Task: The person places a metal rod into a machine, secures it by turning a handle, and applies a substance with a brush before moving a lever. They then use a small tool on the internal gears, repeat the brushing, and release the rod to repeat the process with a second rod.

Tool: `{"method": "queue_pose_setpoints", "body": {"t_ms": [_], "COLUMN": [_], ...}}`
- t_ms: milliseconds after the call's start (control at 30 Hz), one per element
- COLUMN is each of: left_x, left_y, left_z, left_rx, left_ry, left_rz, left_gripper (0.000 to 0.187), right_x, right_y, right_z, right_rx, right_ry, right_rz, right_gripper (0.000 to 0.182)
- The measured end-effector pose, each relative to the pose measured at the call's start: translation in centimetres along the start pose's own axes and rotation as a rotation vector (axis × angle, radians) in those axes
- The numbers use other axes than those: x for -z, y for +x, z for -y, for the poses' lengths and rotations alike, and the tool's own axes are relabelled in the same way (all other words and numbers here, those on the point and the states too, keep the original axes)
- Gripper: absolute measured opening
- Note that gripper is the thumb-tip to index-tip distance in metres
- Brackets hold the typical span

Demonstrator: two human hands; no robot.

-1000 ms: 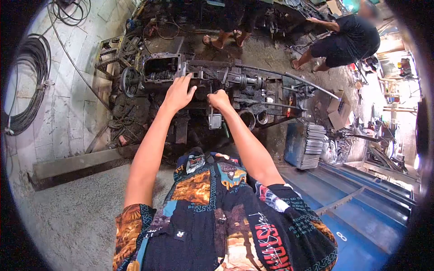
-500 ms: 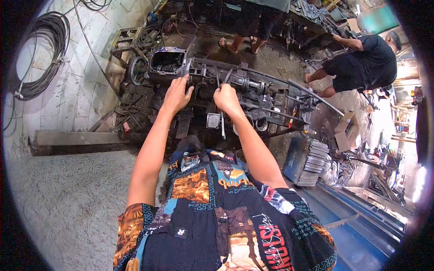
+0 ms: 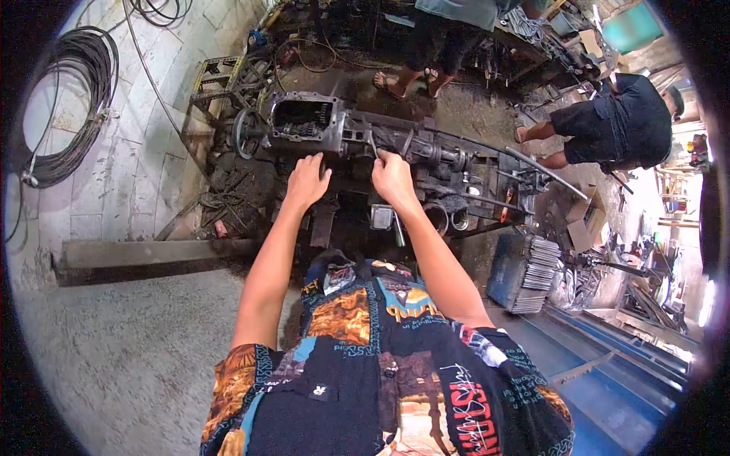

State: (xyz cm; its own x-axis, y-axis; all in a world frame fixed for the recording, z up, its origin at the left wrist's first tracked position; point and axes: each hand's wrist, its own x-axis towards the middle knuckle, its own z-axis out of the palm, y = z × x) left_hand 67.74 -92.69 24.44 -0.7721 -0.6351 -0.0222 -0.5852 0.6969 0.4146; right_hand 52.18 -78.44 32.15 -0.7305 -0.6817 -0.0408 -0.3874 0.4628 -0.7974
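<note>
One machine (image 3: 426, 152) is reached by the left hand (image 3: 306, 185), fingers released, and the right hand (image 3: 393, 181), fingers curled, hold unclear.

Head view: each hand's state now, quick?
Left hand: open, at the machine, nothing visibly held.
Right hand: curled, fingers partly hidden; whether it grips anything cannot be told.

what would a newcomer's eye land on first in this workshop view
Probably the boldly patterned shirt filling the lower middle, with the left hand and right hand at the dark machinery ahead of it. Just beyond the left hand, an open metal casing shows metal parts inside. A big coil of black cable or hose stands out against the pale wall at far left.
</note>
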Motion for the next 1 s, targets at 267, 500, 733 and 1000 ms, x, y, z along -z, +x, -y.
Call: {"method": "queue_pose_setpoints", "body": {"t_ms": [267, 500, 733, 1000], "left_x": [-5.9, -8.0, -7.2, 7.1], "left_y": [-0.6, -1.1, -0.7, 4.4], "left_z": [12.3, 16.1, 18.1, 20.3], "left_rx": [0.36, 0.487, 0.316, 0.186], "left_ry": [0.007, 0.015, 0.022, -0.079], "left_rz": [0.275, 0.489, 0.331, -0.394], "left_gripper": [0.041, 0.079, 0.052, 0.046], "right_x": [-8.6, -13.3, -14.6, -16.1], "right_y": [0.7, 2.3, 3.2, 3.3], "right_z": [3.4, 5.6, 5.3, 5.0], "right_rx": [-0.202, -0.33, -0.445, -0.472], "right_ry": [-0.029, -0.074, -0.053, -0.004], "right_rz": [0.118, 0.083, 0.07, 0.0], "right_gripper": [0.034, 0.04, 0.042, 0.031]}}
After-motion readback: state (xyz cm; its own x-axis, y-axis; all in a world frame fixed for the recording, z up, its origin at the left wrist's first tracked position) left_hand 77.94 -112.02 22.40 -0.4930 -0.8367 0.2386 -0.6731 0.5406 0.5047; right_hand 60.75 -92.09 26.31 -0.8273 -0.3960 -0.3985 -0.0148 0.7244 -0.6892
